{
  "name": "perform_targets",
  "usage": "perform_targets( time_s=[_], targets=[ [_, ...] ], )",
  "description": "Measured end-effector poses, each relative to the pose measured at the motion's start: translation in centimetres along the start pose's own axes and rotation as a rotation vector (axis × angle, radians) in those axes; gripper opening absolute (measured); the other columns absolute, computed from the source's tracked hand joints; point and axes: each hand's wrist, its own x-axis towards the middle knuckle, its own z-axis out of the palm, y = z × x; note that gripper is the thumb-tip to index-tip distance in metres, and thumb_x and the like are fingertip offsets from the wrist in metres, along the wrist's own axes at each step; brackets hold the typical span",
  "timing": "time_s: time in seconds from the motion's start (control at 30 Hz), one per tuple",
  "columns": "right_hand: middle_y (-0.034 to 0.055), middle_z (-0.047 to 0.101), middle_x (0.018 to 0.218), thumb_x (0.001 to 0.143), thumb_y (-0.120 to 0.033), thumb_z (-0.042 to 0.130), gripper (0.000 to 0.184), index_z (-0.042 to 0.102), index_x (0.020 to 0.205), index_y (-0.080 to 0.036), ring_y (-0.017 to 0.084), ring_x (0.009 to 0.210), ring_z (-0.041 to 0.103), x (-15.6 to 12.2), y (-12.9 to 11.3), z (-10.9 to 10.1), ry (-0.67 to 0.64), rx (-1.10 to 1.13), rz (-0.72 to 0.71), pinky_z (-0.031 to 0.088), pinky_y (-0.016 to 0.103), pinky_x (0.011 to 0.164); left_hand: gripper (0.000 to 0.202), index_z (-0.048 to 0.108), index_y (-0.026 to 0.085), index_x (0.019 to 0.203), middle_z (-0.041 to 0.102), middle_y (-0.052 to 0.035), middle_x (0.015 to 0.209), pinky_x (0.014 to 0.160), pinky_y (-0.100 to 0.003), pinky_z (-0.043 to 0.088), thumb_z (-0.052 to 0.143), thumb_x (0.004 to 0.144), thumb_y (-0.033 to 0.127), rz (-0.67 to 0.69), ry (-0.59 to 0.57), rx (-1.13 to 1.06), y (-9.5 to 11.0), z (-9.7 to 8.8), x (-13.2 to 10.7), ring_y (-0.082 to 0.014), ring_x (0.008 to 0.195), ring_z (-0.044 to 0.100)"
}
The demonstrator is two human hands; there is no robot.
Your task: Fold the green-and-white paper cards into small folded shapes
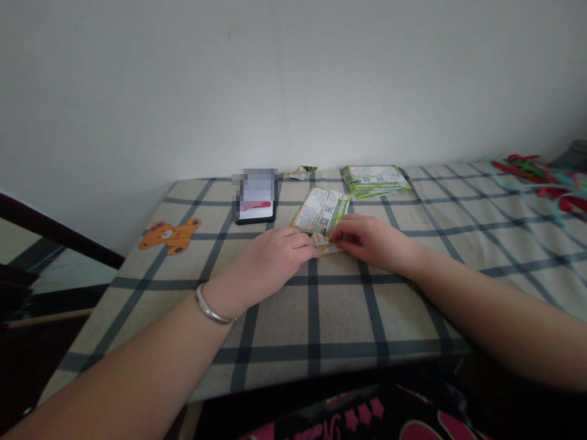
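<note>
A green and white printed paper card [316,208] lies on the checked tablecloth in front of me, with text and QR codes on its face. At its near end a flap looks folded over. My left hand [277,260], a silver bangle on its wrist, has its fingers together and closed on the near left corner of the card. My right hand [369,238] pinches the near right part, thumb and fingers curled in. The fingertips hide some of the near edge.
Behind the card lie a small folded paper piece [302,172] and a stack of similar cards [376,178]. A phone [255,198] rests to the left, near a bear picture [170,236]. Red and teal ribbons [536,180] lie far right. A white wall [293,85] borders the table's back.
</note>
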Motion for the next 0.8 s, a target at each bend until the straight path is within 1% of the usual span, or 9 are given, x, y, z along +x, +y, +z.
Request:
perform_targets(
  time_s=[0.13, 0.23, 0.3, 0.4, 0.5, 0.67, 0.8],
  targets=[
    [0.0028, 0.068, 0.087, 0.084, -0.009, 0.057, 0.016, 0.07, 0.089, -0.018, 0.013, 0.079, 0.059, -0.1, 0.3, -0.7, -0.068, 0.02, 0.001, 0.044, 0.025, 0.073, 0.027, 0.066, 0.021, 0.111, 0.067, -0.0051, 0.101, 0.084, -0.038, 0.053, 0.054, 0.09, 0.012, 0.004, 0.011, -0.019, 0.1, 0.0, 0.1, -0.0203, 0.096, 0.059],
    [0.0037, 0.067, 0.088, 0.084, -0.009, 0.057, 0.019, 0.072, 0.091, -0.018, 0.013, 0.079, 0.06, -0.2, 0.7, -0.8, -0.068, 0.034, -0.027, 0.046, 0.026, 0.073, 0.029, 0.066, 0.022, 0.114, 0.066, -0.0053, 0.098, 0.083, -0.038, 0.053, 0.053, 0.09, 0.012, -0.01, -0.001, -0.026, 0.1, 0.0, 0.2, -0.0201, 0.095, 0.059],
    [0.0044, 0.067, 0.091, 0.083, -0.009, 0.056, 0.022, 0.073, 0.092, -0.02, 0.014, 0.081, 0.06, -0.3, 1.0, -0.7, -0.054, 0.028, -0.075, 0.047, 0.027, 0.074, 0.028, 0.067, 0.022, 0.113, 0.066, -0.0054, 0.097, 0.083, -0.037, 0.053, 0.053, 0.09, 0.012, -0.02, -0.007, -0.034, 0.2, -0.1, 0.3, -0.0198, 0.095, 0.059],
    [0.0055, 0.067, 0.1, 0.083, -0.009, 0.056, 0.026, 0.074, 0.095, -0.022, 0.016, 0.09, 0.061, -0.4, 1.3, -0.5, -0.038, -0.01, -0.195, 0.048, 0.03, 0.082, 0.027, 0.068, 0.022, 0.11, 0.065, -0.005, 0.096, 0.083, -0.037, 0.053, 0.052, 0.09, 0.012, -0.027, -0.005, -0.045, 0.3, -0.1, 0.3, -0.0195, 0.095, 0.058],
    [0.0052, 0.068, 0.1, 0.084, -0.011, 0.056, 0.027, 0.074, 0.1, -0.023, 0.017, 0.094, 0.06, -0.4, 1.2, -0.2, -0.059, -0.037, -0.288, 0.047, 0.033, 0.086, 0.024, 0.069, 0.02, 0.105, 0.065, -0.005, 0.096, 0.083, -0.037, 0.052, 0.052, 0.09, 0.011, -0.037, 0.004, -0.043, 0.3, -0.1, 0.3, -0.0202, 0.095, 0.058],
    [0.0044, 0.068, 0.094, 0.086, -0.013, 0.056, 0.029, 0.072, 0.107, -0.024, 0.017, 0.089, 0.059, -0.4, 0.7, 0.5, -0.06, -0.093, -0.284, 0.046, 0.032, 0.082, 0.023, 0.069, 0.019, 0.102, 0.066, -0.0052, 0.095, 0.082, -0.038, 0.052, 0.054, 0.088, 0.01, -0.046, -0.006, -0.042, 0.3, -0.1, 0.3, -0.0211, 0.094, 0.058],
    [0.0038, 0.067, 0.09, 0.084, -0.011, 0.055, 0.031, 0.071, 0.107, -0.025, 0.017, 0.086, 0.059, -0.4, 0.2, 0.5, -0.061, -0.164, -0.292, 0.045, 0.03, 0.078, 0.022, 0.068, 0.02, 0.102, 0.065, -0.0046, 0.095, 0.082, -0.037, 0.052, 0.054, 0.088, 0.01, -0.035, 0.005, -0.038, 0.3, 0.1, 0.3, -0.0213, 0.094, 0.057]
  ],
)
